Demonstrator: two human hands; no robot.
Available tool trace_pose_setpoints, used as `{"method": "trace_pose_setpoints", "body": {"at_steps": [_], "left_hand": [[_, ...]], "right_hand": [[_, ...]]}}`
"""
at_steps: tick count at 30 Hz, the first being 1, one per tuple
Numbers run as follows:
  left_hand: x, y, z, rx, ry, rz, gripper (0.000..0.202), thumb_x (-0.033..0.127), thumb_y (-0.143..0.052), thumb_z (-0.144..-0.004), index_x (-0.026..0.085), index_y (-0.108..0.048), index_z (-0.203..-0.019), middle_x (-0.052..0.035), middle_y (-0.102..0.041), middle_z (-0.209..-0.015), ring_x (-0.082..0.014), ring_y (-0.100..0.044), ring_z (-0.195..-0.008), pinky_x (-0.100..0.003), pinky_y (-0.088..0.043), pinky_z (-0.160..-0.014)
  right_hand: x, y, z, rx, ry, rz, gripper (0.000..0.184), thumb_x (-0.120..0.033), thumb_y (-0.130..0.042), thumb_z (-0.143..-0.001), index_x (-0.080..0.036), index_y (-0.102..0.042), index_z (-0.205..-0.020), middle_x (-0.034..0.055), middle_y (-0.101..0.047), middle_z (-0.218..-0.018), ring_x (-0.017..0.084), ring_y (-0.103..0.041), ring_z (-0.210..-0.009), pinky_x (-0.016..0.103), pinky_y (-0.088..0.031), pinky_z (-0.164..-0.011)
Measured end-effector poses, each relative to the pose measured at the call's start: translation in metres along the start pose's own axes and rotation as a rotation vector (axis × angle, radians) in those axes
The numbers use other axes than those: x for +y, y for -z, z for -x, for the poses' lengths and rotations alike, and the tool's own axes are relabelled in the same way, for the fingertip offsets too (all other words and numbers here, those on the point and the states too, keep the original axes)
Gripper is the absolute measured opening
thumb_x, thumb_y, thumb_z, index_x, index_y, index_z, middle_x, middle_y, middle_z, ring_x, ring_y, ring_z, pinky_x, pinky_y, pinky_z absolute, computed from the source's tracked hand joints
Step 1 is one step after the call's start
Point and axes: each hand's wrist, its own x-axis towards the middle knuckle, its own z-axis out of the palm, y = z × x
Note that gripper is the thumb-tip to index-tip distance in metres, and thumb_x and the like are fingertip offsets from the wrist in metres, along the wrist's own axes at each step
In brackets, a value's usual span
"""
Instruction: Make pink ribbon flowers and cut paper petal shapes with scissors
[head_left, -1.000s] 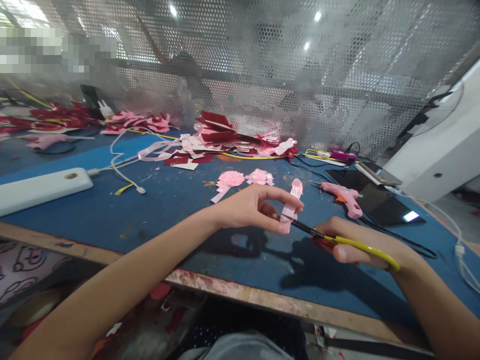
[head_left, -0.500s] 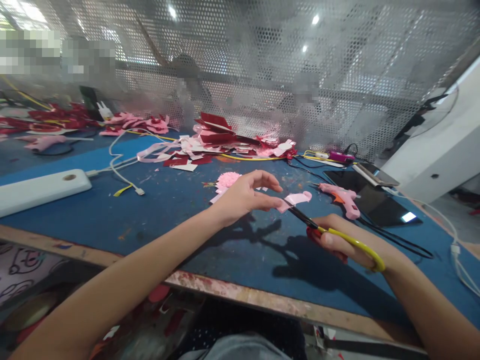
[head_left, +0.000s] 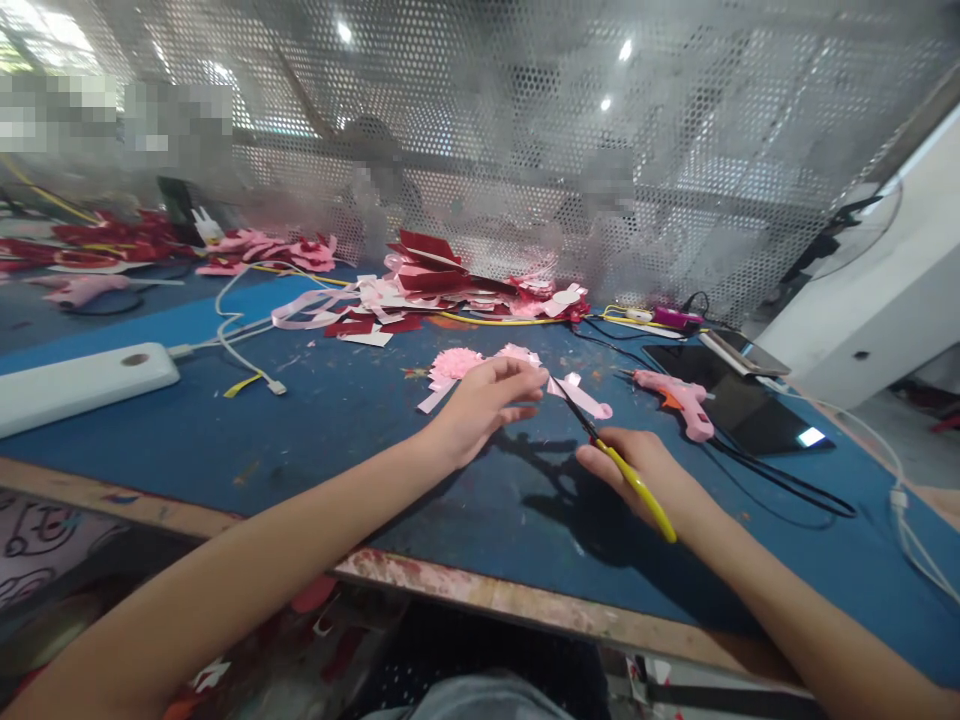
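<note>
My left hand (head_left: 486,408) is over the middle of the table, thumb and fingertips pinched on the end of a pale pink ribbon piece (head_left: 589,401) with a rounded, curled far end. In my right hand (head_left: 646,470) are scissors (head_left: 634,478) with yellow handles and dark blades, their tips crossing the ribbon beside my left fingertips. Whether the blades are closed is hard to see. Just behind my left hand lies a ruffled pink ribbon rosette (head_left: 454,366) with a pale tail. A second pink rosette (head_left: 516,354) is partly hidden by my fingers.
A pink glue gun (head_left: 679,398) and a black tablet (head_left: 739,405) lie at right. At left is a white elongated device (head_left: 90,385) with a cable. Red and pink ribbon scraps (head_left: 442,290) pile before a perforated metal screen (head_left: 487,130), with people behind it.
My right hand and the scissors have moved left and turned, handles now pointing down right. The ribbon has swung lower. My left hand has shifted slightly, showing the second rosette more fully.
</note>
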Motion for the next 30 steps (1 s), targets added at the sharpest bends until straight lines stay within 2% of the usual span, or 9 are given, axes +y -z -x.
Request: {"method": "trace_pose_setpoints", "body": {"at_steps": [5, 9, 12, 18, 25, 30], "left_hand": [[-0.009, -0.005, 0.0, 0.038, -0.11, -0.067, 0.028, 0.024, -0.078, -0.06, 0.014, -0.059, -0.077, 0.0002, -0.063, -0.075, -0.0102, -0.06, -0.07, -0.027, -0.05, -0.072], [-0.01, -0.006, 0.0, 0.065, -0.168, -0.063, 0.029, 0.022, -0.078, -0.059, 0.014, -0.056, -0.076, 0.0, -0.064, -0.073, -0.0109, -0.062, -0.067, -0.025, -0.052, -0.067], [-0.009, -0.006, 0.002, 0.065, -0.153, -0.014, 0.029, 0.021, -0.078, -0.06, 0.014, -0.054, -0.075, -0.0002, -0.065, -0.071, -0.0115, -0.064, -0.068, -0.024, -0.053, -0.067], [-0.008, -0.011, 0.006, 0.074, -0.108, 0.082, 0.032, 0.018, -0.078, -0.058, 0.015, -0.051, -0.075, 0.0015, -0.066, -0.067, -0.0113, -0.065, -0.066, -0.023, -0.053, -0.066], [-0.011, -0.014, 0.008, 0.026, -0.119, 0.091, 0.037, 0.019, -0.079, -0.057, 0.016, -0.048, -0.076, 0.0027, -0.066, -0.065, -0.0123, -0.067, -0.067, -0.024, -0.053, -0.065], [-0.01, -0.015, 0.008, 0.033, -0.122, 0.097, 0.04, 0.017, -0.078, -0.058, 0.018, -0.043, -0.076, 0.004, -0.065, -0.063, -0.0119, -0.066, -0.065, -0.023, -0.052, -0.064]], "right_hand": [[-0.004, -0.002, 0.003, 0.079, 0.009, 0.012, 0.049, -0.061, -0.036, -0.085, -0.02, -0.042, -0.058, -0.0011, -0.045, -0.051, 0.012, -0.033, -0.05, 0.025, -0.025, -0.049], [-0.005, -0.002, 0.004, 0.057, 0.017, 0.007, 0.049, -0.06, -0.037, -0.085, -0.019, -0.042, -0.06, -0.0011, -0.045, -0.052, 0.011, -0.033, -0.05, 0.025, -0.026, -0.049], [-0.006, 0.0, 0.005, 0.009, 0.024, -0.046, 0.049, -0.062, -0.036, -0.085, -0.02, -0.039, -0.059, -0.0017, -0.043, -0.052, 0.01, -0.033, -0.049, 0.025, -0.026, -0.048], [-0.016, 0.007, 0.012, -0.091, 0.043, -0.294, 0.047, -0.061, -0.034, -0.085, -0.02, -0.037, -0.063, -0.0043, -0.041, -0.048, 0.009, -0.035, -0.043, 0.023, -0.027, -0.044], [-0.019, 0.01, 0.013, -0.151, 0.034, -0.338, 0.048, -0.063, -0.031, -0.084, -0.021, -0.034, -0.062, -0.0053, -0.04, -0.047, 0.01, -0.04, -0.041, 0.025, -0.032, -0.046], [-0.02, 0.01, 0.013, -0.128, 0.066, -0.289, 0.051, -0.066, -0.026, -0.085, -0.022, -0.033, -0.06, -0.0044, -0.04, -0.045, 0.01, -0.036, -0.043, 0.026, -0.032, -0.047]]}}
